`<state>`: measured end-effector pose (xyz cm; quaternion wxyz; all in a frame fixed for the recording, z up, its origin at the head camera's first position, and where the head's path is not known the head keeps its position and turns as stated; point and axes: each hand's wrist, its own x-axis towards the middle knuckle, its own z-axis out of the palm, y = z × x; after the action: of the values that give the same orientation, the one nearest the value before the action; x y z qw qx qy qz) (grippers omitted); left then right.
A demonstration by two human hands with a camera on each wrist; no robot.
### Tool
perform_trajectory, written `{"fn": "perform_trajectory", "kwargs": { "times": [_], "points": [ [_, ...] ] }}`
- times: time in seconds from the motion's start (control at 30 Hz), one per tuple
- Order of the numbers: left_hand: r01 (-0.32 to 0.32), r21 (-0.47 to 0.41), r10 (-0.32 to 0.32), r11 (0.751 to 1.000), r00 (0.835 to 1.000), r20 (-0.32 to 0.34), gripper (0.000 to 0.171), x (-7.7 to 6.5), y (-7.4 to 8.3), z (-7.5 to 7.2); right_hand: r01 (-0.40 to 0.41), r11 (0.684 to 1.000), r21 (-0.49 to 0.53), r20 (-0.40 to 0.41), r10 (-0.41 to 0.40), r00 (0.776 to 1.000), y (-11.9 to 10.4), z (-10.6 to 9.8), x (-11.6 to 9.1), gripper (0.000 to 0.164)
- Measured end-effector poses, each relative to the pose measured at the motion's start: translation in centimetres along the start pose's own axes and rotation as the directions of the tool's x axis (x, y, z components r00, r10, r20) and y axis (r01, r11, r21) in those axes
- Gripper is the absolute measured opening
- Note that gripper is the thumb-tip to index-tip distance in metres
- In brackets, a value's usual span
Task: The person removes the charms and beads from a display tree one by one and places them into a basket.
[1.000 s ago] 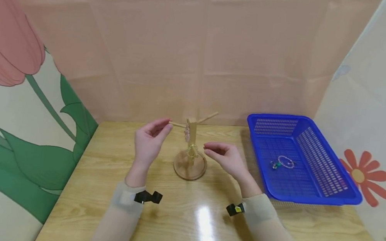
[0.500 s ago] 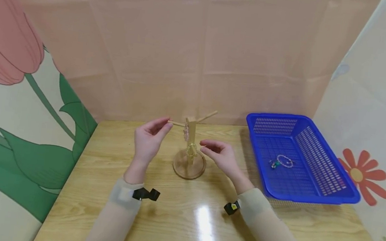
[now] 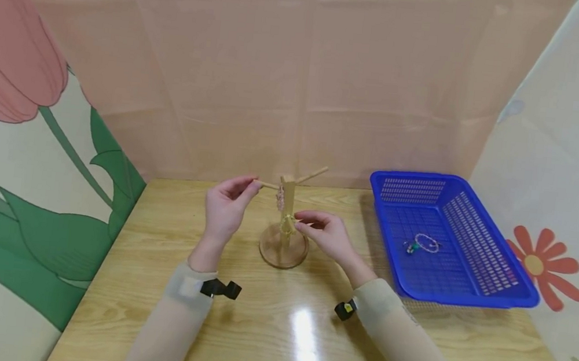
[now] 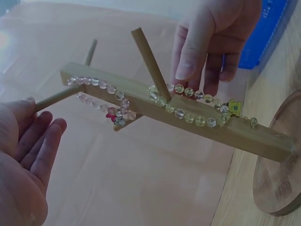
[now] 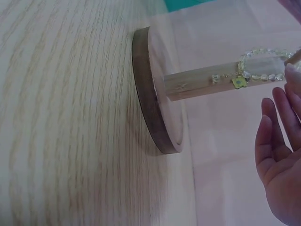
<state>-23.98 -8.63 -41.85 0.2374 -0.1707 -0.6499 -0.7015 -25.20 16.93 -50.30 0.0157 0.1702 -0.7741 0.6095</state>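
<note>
A wooden bracelet stand rises from a round base. My left hand pinches the end of its left peg between thumb and fingers. On that peg hangs a pink beaded bracelet with a small red and white charm. A yellow beaded bracelet with a yellow charm hangs round the front peg. My right hand is at this bracelet, fingers loosely bent, thumb tip close to the beads; whether it touches them is unclear. Its fingertips are partly hidden behind the bracelet in the left wrist view.
A blue plastic basket stands on the right of the wooden table. In it lie a pale pink bracelet and something with a green charm. Another peg sticks out at the stand's back right.
My right hand has moved left, from beside the stand up to the yellow bracelet. The left hand stays at the left peg's end.
</note>
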Motion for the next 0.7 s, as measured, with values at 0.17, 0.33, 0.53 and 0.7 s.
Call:
{"fn": "perform_trajectory", "kwargs": {
  "times": [0.17, 0.33, 0.53, 0.7],
  "points": [
    [0.02, -0.045, -0.02, 0.999, 1.0, 0.007, 0.018, 0.0, -0.1, 0.02, -0.003, 1.0, -0.028, -0.01, 0.002, 1.0, 0.0, 0.18, 0.08, 0.023],
    [0.026, -0.075, -0.025, 0.997, 1.0, 0.019, 0.017, 0.0, -0.12, -0.07, 0.012, 0.998, -0.058, -0.01, -0.012, 1.0, -0.02, 0.37, 0.13, 0.022],
    [0.046, -0.071, -0.045, 0.996, 0.999, 0.025, 0.017, 0.05, 0.01, -0.06, 0.028, 0.996, -0.08, -0.02, -0.03, 0.999, -0.03, 0.56, 0.15, 0.02],
    [0.062, -0.073, -0.061, 0.995, 0.998, 0.02, 0.016, 0.06, 0.2, 0.06, 0.039, 0.995, -0.096, -0.025, -0.041, 0.999, -0.21, 0.65, 0.18, 0.018]
  ]
}}
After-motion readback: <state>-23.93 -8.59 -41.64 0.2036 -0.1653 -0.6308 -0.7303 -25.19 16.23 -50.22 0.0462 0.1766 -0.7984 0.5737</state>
